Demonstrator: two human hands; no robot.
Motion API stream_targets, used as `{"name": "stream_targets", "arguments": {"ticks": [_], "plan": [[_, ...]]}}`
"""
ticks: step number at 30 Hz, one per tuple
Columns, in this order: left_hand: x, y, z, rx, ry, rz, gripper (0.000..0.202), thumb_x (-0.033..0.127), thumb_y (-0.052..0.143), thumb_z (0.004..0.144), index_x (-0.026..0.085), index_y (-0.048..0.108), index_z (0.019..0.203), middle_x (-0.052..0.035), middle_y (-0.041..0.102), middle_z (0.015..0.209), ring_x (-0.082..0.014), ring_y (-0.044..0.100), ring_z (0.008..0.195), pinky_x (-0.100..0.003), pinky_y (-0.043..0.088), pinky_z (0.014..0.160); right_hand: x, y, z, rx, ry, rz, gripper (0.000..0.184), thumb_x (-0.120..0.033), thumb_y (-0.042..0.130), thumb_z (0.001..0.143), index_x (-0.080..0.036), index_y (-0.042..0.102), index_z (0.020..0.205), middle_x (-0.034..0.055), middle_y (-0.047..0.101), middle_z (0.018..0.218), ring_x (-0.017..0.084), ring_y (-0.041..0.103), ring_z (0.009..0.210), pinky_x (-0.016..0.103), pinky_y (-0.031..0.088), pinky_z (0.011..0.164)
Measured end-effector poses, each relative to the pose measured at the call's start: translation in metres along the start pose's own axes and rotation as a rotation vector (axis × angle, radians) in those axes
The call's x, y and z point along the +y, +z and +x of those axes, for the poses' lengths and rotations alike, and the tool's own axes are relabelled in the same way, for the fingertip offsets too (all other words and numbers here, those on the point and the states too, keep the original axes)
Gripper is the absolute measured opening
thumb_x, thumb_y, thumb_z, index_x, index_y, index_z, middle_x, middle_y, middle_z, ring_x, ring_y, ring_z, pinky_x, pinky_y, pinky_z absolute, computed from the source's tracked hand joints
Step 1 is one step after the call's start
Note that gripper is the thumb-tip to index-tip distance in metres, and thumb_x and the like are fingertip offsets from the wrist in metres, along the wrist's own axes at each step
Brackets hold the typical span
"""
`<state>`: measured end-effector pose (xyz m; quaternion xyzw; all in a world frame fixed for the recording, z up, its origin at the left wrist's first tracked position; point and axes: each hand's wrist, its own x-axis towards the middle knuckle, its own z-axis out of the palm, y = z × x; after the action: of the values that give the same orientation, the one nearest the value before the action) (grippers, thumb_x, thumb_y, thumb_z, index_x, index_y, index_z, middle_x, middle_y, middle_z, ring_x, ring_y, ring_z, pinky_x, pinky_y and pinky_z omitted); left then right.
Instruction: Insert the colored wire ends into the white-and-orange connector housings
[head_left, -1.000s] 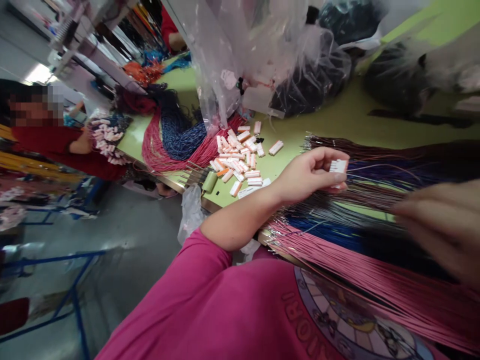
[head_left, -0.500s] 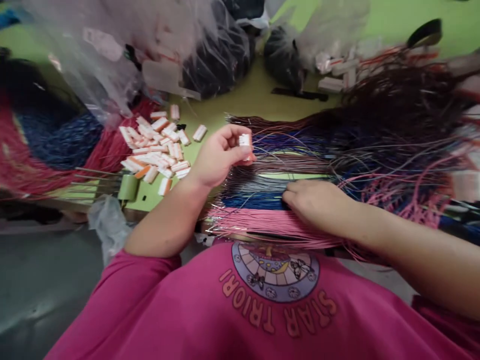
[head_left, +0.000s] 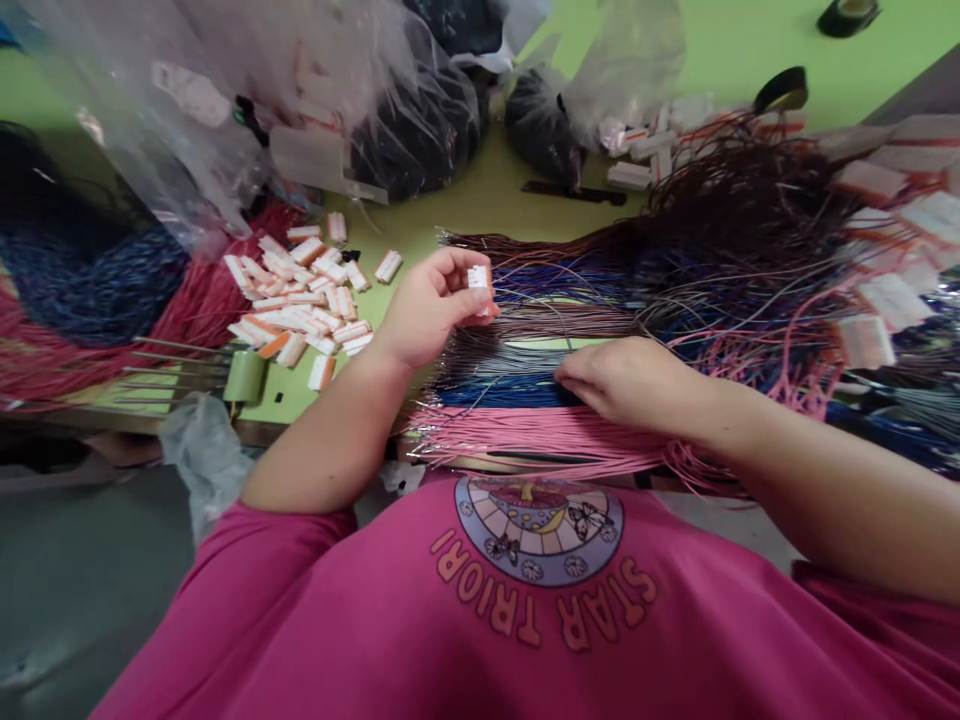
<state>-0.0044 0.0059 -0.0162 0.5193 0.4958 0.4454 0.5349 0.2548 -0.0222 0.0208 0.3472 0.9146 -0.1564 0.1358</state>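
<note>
My left hand [head_left: 429, 308] is closed in a pinch on a white and orange connector housing [head_left: 478, 282], held above the left part of the wire rows. A few thin wires run rightward from the housing. My right hand [head_left: 626, 382] rests palm down on the grey wires [head_left: 517, 362] and blue wires [head_left: 510, 391]. Its fingers are drawn together, their tips at the border of those two rows; what they pinch is hidden. Pink wires [head_left: 517, 435] lie nearest my body, with brown wires [head_left: 540, 322] and purple-blue wires [head_left: 555, 284] farther back.
Loose connector housings [head_left: 300, 300] lie piled left of my left hand, near a green cylinder [head_left: 245, 378] with metal rods. Clear plastic bags [head_left: 427, 110] stand behind. At the right are tangled dark wires [head_left: 742, 200] and wired white housings [head_left: 896, 300]. Black tape [head_left: 847, 15] sits far back.
The whole view has shifted slightly, so things appear farther left and more shows at the right. My left hand still holds the housing; my right hand stays on the wires.
</note>
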Motion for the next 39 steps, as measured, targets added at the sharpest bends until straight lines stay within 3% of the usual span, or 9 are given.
{"name": "stream_targets", "arguments": {"ticks": [5,9,12,16,23,26,28,33,39], "plan": [[0.000,0.000,0.000,-0.014,0.002,-0.004,0.034,0.019,0.073,0.080,0.018,0.061,0.112,-0.0010,0.067,0.090,-0.0102,0.068,0.073,-0.024,0.061,0.067,0.018,-0.007,-0.016,-0.080,0.071,-0.120,0.030,-0.023,0.049,0.100,-0.021,0.075,0.085,0.0042,0.073,0.076,0.015,0.054,0.061,0.032,0.020,0.060],[0.001,0.000,0.000,-0.031,-0.012,-0.014,0.036,0.019,0.073,0.079,0.018,0.060,0.113,-0.0014,0.066,0.092,-0.0103,0.069,0.074,-0.025,0.062,0.069,0.043,-0.010,-0.036,0.045,0.025,0.021,0.030,-0.020,0.051,0.096,-0.021,0.074,0.079,0.0035,0.074,0.080,0.014,0.058,0.065,0.030,0.030,0.063],[0.004,0.002,-0.002,-0.050,-0.024,-0.053,0.037,0.018,0.073,0.079,0.018,0.059,0.113,-0.0006,0.065,0.091,-0.0103,0.069,0.075,-0.025,0.062,0.070,0.052,-0.016,-0.045,0.127,-0.112,0.254,0.031,-0.026,0.050,0.099,-0.021,0.078,0.087,0.0039,0.078,0.085,0.015,0.067,0.072,0.028,0.042,0.069],[0.007,0.003,-0.003,-0.076,-0.052,-0.100,0.038,0.016,0.073,0.078,0.018,0.059,0.113,0.0000,0.065,0.090,-0.0100,0.069,0.073,-0.025,0.063,0.070,0.045,-0.025,-0.043,0.086,-0.236,0.408,0.032,-0.028,0.051,0.099,-0.024,0.083,0.098,0.0025,0.082,0.090,0.016,0.073,0.078,0.027,0.049,0.074],[0.005,0.002,-0.002,-0.068,-0.060,-0.099,0.037,0.014,0.073,0.078,0.020,0.061,0.112,-0.0007,0.067,0.091,-0.0111,0.069,0.074,-0.025,0.062,0.070,0.044,-0.028,-0.038,-0.111,-0.126,0.285,0.047,-0.013,0.049,0.091,-0.029,0.082,0.121,0.0000,0.084,0.111,0.017,0.077,0.090,0.029,0.052,0.078],[0.005,0.002,-0.002,-0.077,-0.041,-0.084,0.037,0.014,0.073,0.077,0.019,0.061,0.111,-0.0012,0.066,0.091,-0.0108,0.068,0.075,-0.025,0.062,0.071,0.054,-0.027,-0.043,-0.040,-0.005,0.197,0.042,-0.012,0.046,0.090,-0.022,0.083,0.107,0.0033,0.083,0.099,0.018,0.075,0.082,0.030,0.050,0.075],[0.005,0.003,-0.003,-0.077,-0.039,-0.088,0.037,0.015,0.073,0.077,0.019,0.060,0.112,-0.0012,0.066,0.091,-0.0109,0.068,0.074,-0.026,0.063,0.071,0.057,-0.029,-0.046,0.042,-0.019,0.244,0.034,-0.015,0.046,0.092,-0.020,0.080,0.095,0.0046,0.081,0.091,0.017,0.072,0.079,0.029,0.049,0.075],[0.006,0.005,-0.004,-0.095,-0.045,-0.124,0.039,0.017,0.074,0.074,0.018,0.059,0.110,-0.0006,0.065,0.089,-0.0110,0.068,0.072,-0.026,0.062,0.069,0.033,-0.043,-0.038,0.140,-0.159,0.335,0.029,-0.016,0.046,0.089,-0.020,0.075,0.088,0.0027,0.077,0.085,0.015,0.067,0.076,0.027,0.045,0.074],[0.005,0.004,-0.004,-0.107,-0.044,-0.134,0.042,0.020,0.078,0.071,0.019,0.059,0.109,0.0008,0.065,0.086,-0.0114,0.070,0.071,-0.024,0.062,0.066,-0.029,-0.055,-0.001,0.003,-0.190,0.050,0.027,-0.017,0.053,0.088,-0.023,0.079,0.094,0.0032,0.074,0.075,0.015,0.053,0.062,0.030,0.028,0.063]]}}
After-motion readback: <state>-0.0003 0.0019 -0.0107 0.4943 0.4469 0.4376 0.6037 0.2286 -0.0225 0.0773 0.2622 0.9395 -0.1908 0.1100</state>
